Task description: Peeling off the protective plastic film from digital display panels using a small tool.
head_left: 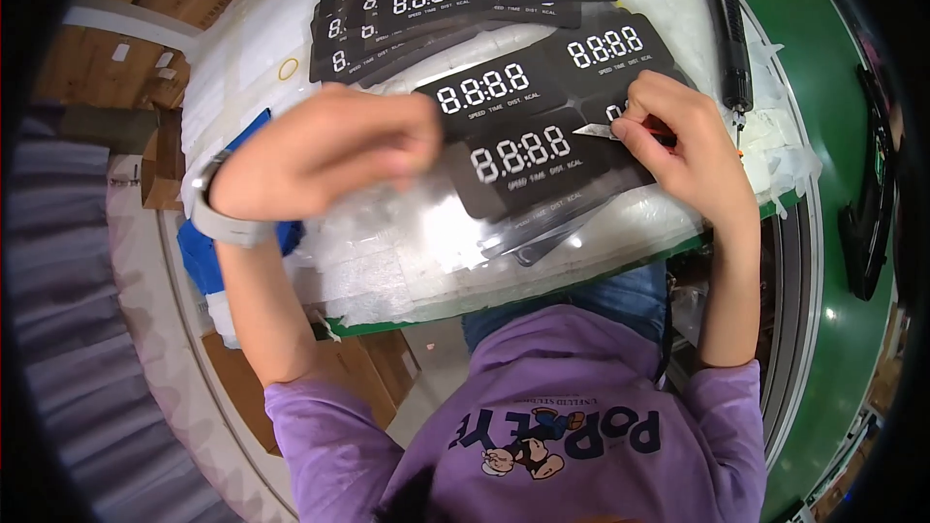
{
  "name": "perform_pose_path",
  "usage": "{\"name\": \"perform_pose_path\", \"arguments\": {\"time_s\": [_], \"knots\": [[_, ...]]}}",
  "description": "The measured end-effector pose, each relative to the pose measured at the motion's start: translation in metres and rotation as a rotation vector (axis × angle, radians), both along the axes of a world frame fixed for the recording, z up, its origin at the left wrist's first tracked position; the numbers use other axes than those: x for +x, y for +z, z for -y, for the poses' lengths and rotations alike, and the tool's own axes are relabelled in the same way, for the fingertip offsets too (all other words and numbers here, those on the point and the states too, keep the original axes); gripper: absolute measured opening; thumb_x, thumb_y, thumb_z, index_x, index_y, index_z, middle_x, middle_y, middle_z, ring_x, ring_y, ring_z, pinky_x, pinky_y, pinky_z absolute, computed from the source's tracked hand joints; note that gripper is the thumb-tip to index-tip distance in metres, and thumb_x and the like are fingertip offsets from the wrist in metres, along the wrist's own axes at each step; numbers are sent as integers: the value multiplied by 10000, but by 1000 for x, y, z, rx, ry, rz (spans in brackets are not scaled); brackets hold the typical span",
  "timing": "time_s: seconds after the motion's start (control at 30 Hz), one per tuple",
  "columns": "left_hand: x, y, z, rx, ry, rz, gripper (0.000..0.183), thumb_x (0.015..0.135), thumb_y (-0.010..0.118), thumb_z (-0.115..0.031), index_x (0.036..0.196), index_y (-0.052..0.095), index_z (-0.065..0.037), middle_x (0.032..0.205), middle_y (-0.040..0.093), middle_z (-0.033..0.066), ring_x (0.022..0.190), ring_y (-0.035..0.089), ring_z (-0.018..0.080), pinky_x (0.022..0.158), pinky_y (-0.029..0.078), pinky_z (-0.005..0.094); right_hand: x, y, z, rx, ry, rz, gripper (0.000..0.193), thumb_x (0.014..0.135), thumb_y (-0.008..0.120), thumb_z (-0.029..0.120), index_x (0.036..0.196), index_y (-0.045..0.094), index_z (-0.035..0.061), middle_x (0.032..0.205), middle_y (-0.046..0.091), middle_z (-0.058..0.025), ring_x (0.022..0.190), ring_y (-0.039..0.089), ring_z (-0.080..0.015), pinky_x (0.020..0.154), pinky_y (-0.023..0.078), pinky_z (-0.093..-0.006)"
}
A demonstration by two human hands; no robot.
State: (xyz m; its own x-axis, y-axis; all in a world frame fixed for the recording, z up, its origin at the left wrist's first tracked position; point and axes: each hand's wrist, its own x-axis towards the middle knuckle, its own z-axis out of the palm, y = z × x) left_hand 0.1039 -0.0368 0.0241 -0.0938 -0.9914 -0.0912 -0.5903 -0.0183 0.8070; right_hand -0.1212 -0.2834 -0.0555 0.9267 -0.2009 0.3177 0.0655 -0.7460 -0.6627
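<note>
In front of me lies a pile of black display panels [518, 174] printed with white digit segments. My right hand [683, 136] is closed at the panels' right side, pinching a small pointed metal blade [596, 132] whose tip points left over the top panel. My left hand [358, 145], slightly blurred, is raised at the panels' left edge with its fingers curled in. Whatever those fingers hold, if anything, is hidden. A pale band [228, 223] circles my left wrist.
More black panels [426, 0] are stacked at the far side. A black pen-shaped tool [728, 39] with a cable lies at the right. Near my left wrist is blue material [199, 257]; a yellow ring [289, 68] lies farther back. The white-covered table [387, 276] has a green front edge.
</note>
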Motion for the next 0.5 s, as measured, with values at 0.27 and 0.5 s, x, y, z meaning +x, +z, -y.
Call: {"name": "perform_pose_path", "arguments": {"time_s": [0.27, 0.5], "knots": [[72, 11, -75, -583, 538, -260, 210, 939, 660, -206, 914, 512, -59, 796, 469, -1, 751, 475, 137, 695, 401, 267, -1, 7, -6, 106, 62, -87, 207, 849, 699, 42, 770, 519, -21, 718, 510, -94, 600, 475, -216, 568, 384, -347], [16, 5, -26, -744, 634, -163, 332, 815, 701, 40, 834, 406, -111, 882, 480, 23, 889, 494, 140, 833, 428, 259, 11, 10, -58, 269, 77, -24, 120, 845, 737, 43, 819, 639, -21, 751, 579, -94, 611, 548, -181, 564, 425, -289]]}}
